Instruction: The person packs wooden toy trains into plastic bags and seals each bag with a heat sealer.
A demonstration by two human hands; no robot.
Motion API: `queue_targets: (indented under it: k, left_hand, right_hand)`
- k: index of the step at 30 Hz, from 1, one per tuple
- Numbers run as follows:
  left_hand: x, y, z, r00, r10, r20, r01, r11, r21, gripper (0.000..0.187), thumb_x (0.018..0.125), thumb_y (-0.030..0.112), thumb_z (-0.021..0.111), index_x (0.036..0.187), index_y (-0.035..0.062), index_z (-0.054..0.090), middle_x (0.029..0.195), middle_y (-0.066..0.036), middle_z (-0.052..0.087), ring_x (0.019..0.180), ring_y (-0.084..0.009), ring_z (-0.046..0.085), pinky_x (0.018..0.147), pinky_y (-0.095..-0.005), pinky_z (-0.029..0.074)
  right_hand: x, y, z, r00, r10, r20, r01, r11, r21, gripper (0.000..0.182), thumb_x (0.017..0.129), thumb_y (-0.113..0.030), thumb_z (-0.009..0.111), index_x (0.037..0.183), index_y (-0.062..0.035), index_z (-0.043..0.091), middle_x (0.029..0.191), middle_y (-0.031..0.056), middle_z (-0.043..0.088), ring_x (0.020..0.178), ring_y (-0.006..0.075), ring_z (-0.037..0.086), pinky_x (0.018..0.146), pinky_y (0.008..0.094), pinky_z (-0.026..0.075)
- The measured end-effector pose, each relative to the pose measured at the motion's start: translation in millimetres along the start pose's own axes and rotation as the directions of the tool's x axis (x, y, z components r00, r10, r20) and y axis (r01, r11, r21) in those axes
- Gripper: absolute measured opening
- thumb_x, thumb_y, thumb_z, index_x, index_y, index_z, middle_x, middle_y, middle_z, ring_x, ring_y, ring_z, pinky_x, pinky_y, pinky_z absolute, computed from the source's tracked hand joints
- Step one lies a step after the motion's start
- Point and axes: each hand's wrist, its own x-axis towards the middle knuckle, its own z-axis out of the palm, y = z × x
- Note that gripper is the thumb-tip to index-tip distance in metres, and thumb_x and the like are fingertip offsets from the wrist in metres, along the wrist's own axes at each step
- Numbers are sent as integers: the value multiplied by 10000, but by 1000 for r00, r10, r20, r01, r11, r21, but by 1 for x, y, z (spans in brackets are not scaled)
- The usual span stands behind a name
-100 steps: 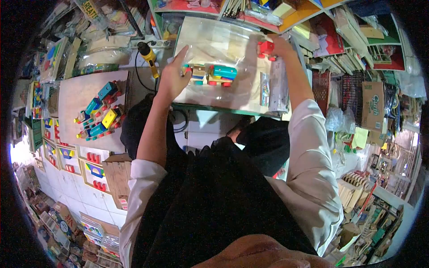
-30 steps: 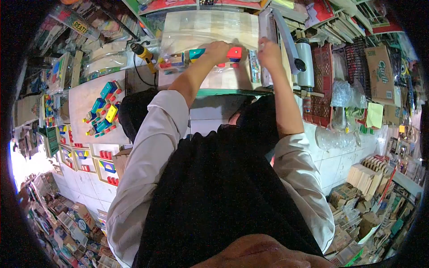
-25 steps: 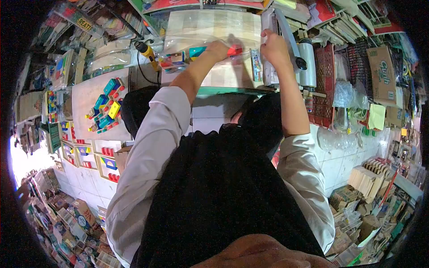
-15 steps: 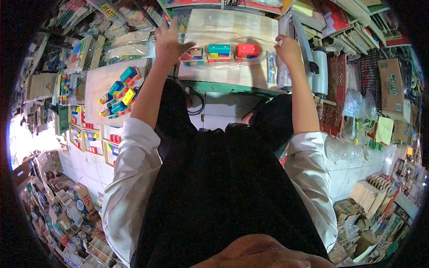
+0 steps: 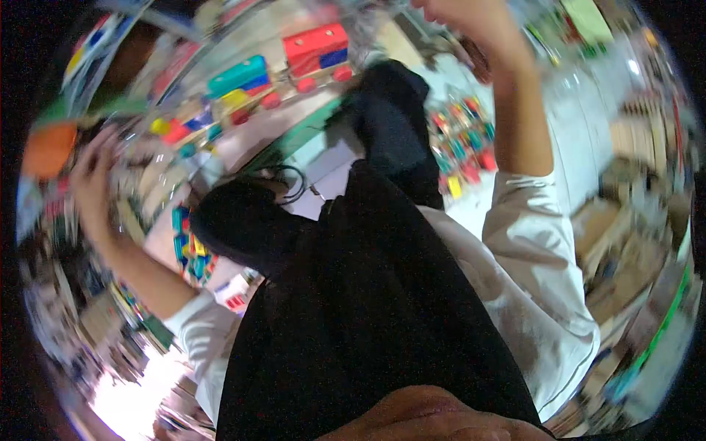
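Observation:
A wooden toy train in clear plastic wrap is stretched slantwise between my two hands, looking nearer to me than the table. Its red wagon (image 5: 316, 50) is on the right, the teal wagon (image 5: 237, 76) in the middle, and the smaller front car (image 5: 187, 131) at the left. My left hand (image 5: 94, 165), blurred, has bent fingers at the wrap's left end, where the clear film (image 5: 132, 138) glints. At the top edge, my right hand (image 5: 471, 18) is closed beyond the red wagon; its fingertips are partly cut off.
Below the train runs the table's green edge (image 5: 290, 138). More colourful toy trains (image 5: 191, 246) lie on a board at the left. Several colourful toys (image 5: 463, 140) stand on the floor beside my right leg. A black cable (image 5: 294, 184) loops under the table. Stacked goods crowd both sides.
My view has turned and blurred. The wrapped train has risen from the table towards me and now slants, its red end higher in view. My hands have moved farther apart.

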Motion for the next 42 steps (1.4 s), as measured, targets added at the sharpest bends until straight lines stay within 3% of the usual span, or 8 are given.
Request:
queue_targets:
  k: [4, 6, 10, 15, 16, 20, 25, 42]
  left_hand:
    - [35, 98, 8, 976, 217, 36, -186, 900, -395, 293, 889, 50, 472, 1157, -57, 521, 1174, -139, 542, 1060, -206, 527, 954, -325, 396]
    - [44, 173, 39, 908, 415, 55, -411, 909, -74, 272, 879, 60, 492, 1118, -54, 557, 1141, -127, 566, 1042, -184, 536, 927, -304, 411]
    - [76, 282, 146, 824, 510, 245, -470, 858, -205, 257, 838, 163, 578, 1027, -5, 626, 950, -70, 643, 765, -110, 595, 662, -198, 470]
    - [79, 371, 285, 741, 501, 448, -429, 866, -257, 140, 767, 71, 554, 844, -33, 607, 671, -171, 578, 565, -217, 562, 565, -335, 480]
    - [86, 386, 323, 647, 688, 329, -652, 723, -229, 174, 809, 98, 569, 716, -48, 589, 565, -132, 538, 451, -171, 523, 438, -312, 448]
    - [98, 450, 433, 593, 624, 510, -202, 727, -656, 140, 792, 90, 574, 794, -38, 633, 595, -141, 588, 460, -189, 557, 451, -321, 459]
    - [113, 504, 554, 560, 746, 359, -585, 663, -467, 174, 731, 225, 647, 876, 144, 700, 767, -96, 666, 686, -223, 650, 653, -328, 515]
    - [85, 453, 792, 793, 216, 570, 104, 874, -475, 245, 582, 170, 767, 801, 83, 702, 736, -139, 657, 701, -247, 640, 688, -328, 486]
  right_hand:
    - [-87, 14, -112, 960, 183, -213, -164, 981, 103, 65, 816, -54, 568, 765, -13, 567, 583, -5, 519, 479, 51, 477, 405, 197, 372]
    - [-143, 15, -148, 904, 215, -369, -209, 976, 57, 122, 834, -112, 602, 772, -12, 569, 580, -9, 517, 483, 43, 480, 379, 195, 353]
    - [-254, 76, -211, 714, 487, -503, -585, 810, -46, 202, 873, -159, 559, 1027, -53, 637, 718, -37, 563, 563, 49, 459, 494, 189, 340]
    - [-335, 153, -202, 483, 692, -537, -677, 684, 273, 170, 867, -163, 564, 940, -32, 645, 687, 13, 567, 539, 59, 493, 462, 191, 378]
    - [-358, 185, -206, 446, 707, -549, -681, 666, 303, 174, 862, -174, 575, 927, -28, 643, 672, 18, 564, 532, 64, 498, 458, 196, 384]
    - [-416, 264, -202, 247, 717, -652, -678, 609, 412, 188, 823, -180, 630, 865, 3, 629, 614, 37, 555, 493, 88, 510, 450, 215, 405]
    - [-461, 320, -191, 68, 763, -643, -698, 496, 516, 148, 814, -130, 620, 837, 17, 616, 631, 60, 570, 489, 104, 527, 441, 231, 453]
    - [-483, 535, -52, -334, 820, -464, -395, 326, 859, 87, 784, -22, 546, 827, 53, 543, 720, 130, 604, 615, 226, 634, 564, 330, 568]
